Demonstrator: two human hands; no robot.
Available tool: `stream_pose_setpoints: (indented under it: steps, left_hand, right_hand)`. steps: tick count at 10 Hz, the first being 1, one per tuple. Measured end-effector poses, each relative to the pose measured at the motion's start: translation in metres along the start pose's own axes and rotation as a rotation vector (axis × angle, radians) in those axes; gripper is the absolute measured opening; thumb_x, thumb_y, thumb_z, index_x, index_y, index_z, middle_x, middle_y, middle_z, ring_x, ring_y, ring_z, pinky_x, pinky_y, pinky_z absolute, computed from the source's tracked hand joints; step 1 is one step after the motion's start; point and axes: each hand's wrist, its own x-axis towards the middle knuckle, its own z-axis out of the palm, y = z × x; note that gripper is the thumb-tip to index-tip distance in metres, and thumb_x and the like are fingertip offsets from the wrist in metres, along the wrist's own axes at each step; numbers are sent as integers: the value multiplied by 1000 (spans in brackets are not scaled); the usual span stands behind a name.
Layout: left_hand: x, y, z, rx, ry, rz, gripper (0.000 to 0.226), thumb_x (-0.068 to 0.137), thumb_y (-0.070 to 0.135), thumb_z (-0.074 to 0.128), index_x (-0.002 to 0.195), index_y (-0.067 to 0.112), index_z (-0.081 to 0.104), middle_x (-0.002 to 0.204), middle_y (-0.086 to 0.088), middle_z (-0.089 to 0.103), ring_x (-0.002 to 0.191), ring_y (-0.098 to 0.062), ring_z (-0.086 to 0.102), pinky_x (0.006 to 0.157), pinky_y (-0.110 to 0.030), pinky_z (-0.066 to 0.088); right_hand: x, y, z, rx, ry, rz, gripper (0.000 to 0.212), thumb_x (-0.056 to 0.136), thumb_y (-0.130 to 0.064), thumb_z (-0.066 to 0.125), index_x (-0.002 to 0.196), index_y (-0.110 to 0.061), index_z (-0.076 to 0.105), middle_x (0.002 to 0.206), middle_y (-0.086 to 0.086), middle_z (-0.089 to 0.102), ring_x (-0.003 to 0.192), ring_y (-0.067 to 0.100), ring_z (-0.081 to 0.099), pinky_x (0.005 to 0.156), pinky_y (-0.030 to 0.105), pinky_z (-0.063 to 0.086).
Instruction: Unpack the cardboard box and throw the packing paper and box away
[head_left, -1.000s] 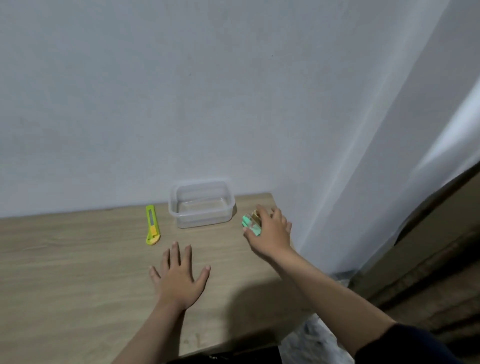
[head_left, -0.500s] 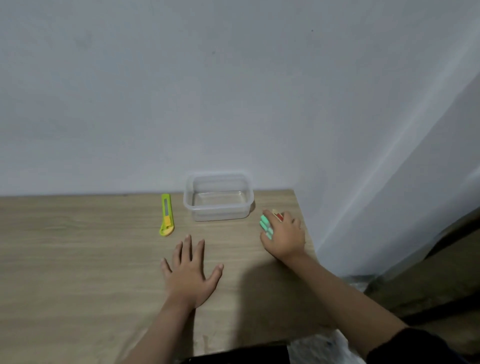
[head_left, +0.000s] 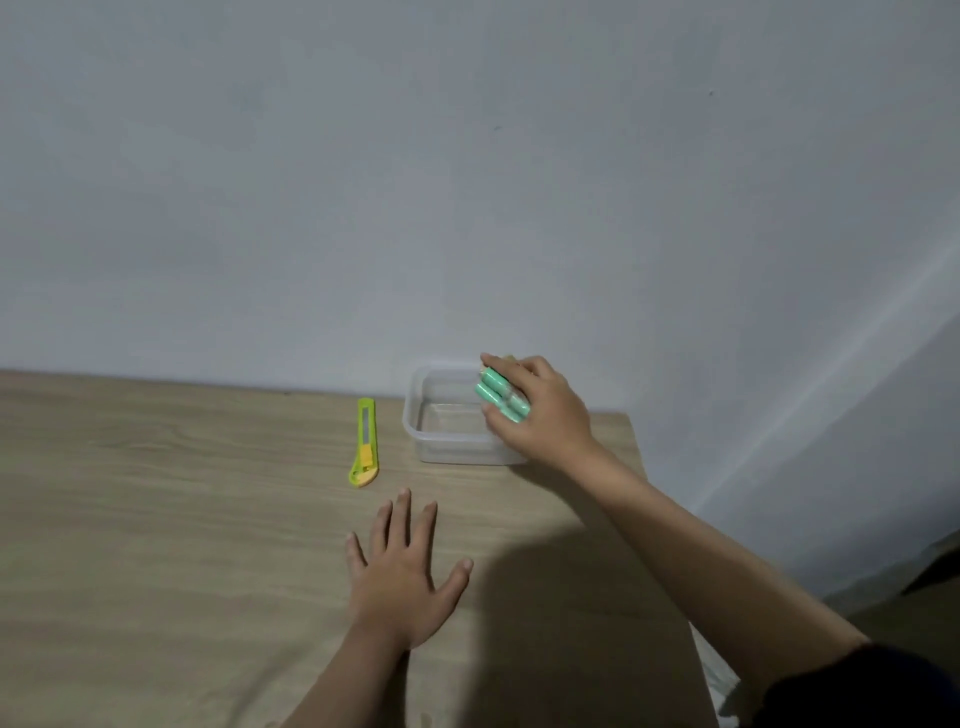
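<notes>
My right hand (head_left: 545, 413) grips a bundle of mint-green cylinders (head_left: 500, 399), held over the right part of a clear plastic container (head_left: 441, 441) that stands near the wall on the wooden table (head_left: 156, 519). My left hand (head_left: 402, 577) lies flat on the table with its fingers spread, holding nothing, in front of the container. No cardboard box or packing paper is in view.
A green and yellow utility knife (head_left: 365, 441) lies on the table just left of the container. A plain wall rises right behind the table. The table's right edge runs close by my right forearm, with floor beyond it.
My right hand has lifted the green bundle from the table beside the container and moved it up over the container's right side. My left hand has stayed flat.
</notes>
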Motion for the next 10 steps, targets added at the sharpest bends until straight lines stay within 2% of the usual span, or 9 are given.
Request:
stream_pose_setpoints:
  steps: [1, 2, 3, 4, 6, 7, 8, 9, 10]
  left_hand:
    - [0, 0, 0, -3, -3, -9, 81, 75, 75, 30, 145, 38, 13, 159, 7, -4, 146, -20, -2, 112, -58, 3]
    - [1, -2, 3, -15, 21, -3, 82, 73, 76, 33, 145, 38, 19, 159, 6, 4, 146, -22, 6, 110, -61, 8]
    - [2, -3, 6, 0, 29, -3, 82, 73, 77, 33, 144, 39, 20, 159, 6, 6, 146, -22, 9, 110, -61, 10]
    - [3, -3, 5, 4, 34, -7, 81, 73, 77, 32, 144, 40, 18, 159, 7, 1, 146, -20, 6, 110, -60, 7]
    - [1, -2, 4, 7, 30, -5, 80, 75, 77, 30, 145, 40, 16, 159, 8, -1, 146, -19, 2, 111, -60, 7]
    - [1, -3, 4, 7, 11, -8, 81, 74, 77, 29, 145, 41, 15, 159, 9, -3, 146, -19, 1, 111, -59, 5]
    - [2, -2, 1, 7, -5, -14, 81, 73, 78, 30, 144, 41, 16, 159, 8, -2, 146, -19, 0, 111, -59, 5]
    - [1, 0, -5, 1, -33, -15, 81, 74, 77, 29, 144, 41, 12, 159, 9, -6, 146, -17, -5, 112, -58, 1]
    - [2, 1, -6, 13, -54, 1, 80, 76, 75, 30, 145, 40, 10, 159, 8, -8, 145, -18, -7, 112, -57, -1]
  right_hand:
    - [35, -6, 15, -25, -223, -42, 55, 73, -46, 60, 125, -51, 44, 109, -8, 54, 104, 16, 58, 86, 32, 49]
    - [58, -2, 33, -49, -446, -69, 52, 75, -38, 64, 126, -42, 52, 115, -3, 58, 107, 15, 57, 89, 29, 45]
    - [69, 10, 52, -83, -590, -51, 55, 74, -37, 66, 127, -32, 54, 130, -7, 58, 118, 15, 54, 100, 33, 44]
    - [72, 23, 64, -70, -689, -32, 52, 75, -33, 70, 125, -28, 57, 131, -7, 59, 119, 12, 54, 104, 35, 43]
    - [73, 28, 64, 0, -697, -18, 54, 73, -25, 76, 124, -27, 59, 128, -7, 62, 117, 8, 54, 100, 23, 41]
    - [74, 25, 53, 29, -667, 16, 56, 72, -28, 78, 125, -29, 58, 126, -5, 63, 115, 10, 56, 94, 22, 40]
    - [68, 13, 36, 84, -582, 64, 54, 74, -30, 76, 124, -29, 58, 131, -2, 59, 121, 15, 52, 101, 30, 40]
    - [54, -1, 13, 120, -414, 67, 46, 78, -32, 72, 122, -25, 60, 128, -2, 61, 119, 13, 54, 100, 25, 40]
    - [15, -16, 4, 281, -114, 81, 33, 80, -22, 69, 113, -22, 66, 113, -3, 68, 102, 6, 60, 83, 4, 38]
